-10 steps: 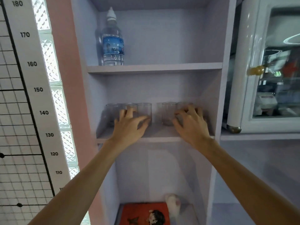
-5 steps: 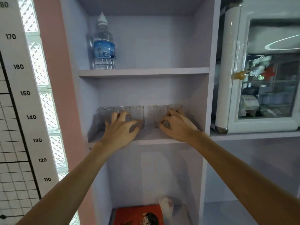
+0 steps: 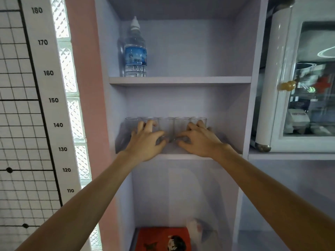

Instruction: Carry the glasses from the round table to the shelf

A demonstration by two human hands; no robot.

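I see five glasses [image 3: 166, 126] in a row on the middle shelf [image 3: 181, 156] | left hand [image 3: 146, 142] curled around glasses, grip unclear | right hand [image 3: 199, 140] same, cannot tell

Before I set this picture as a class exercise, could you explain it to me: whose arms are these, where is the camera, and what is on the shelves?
There is no machine here. A person wears a camera on the head, so their own two bare arms reach forward into view. The left hand and right hand rest against a row of five clear glasses standing side by side on the middle shelf. Fingers curl around the glasses, but whether either grip is closed on one cannot be told. On the shelf above stands a water bottle. Left is a height chart; right, a glass-door cabinet.
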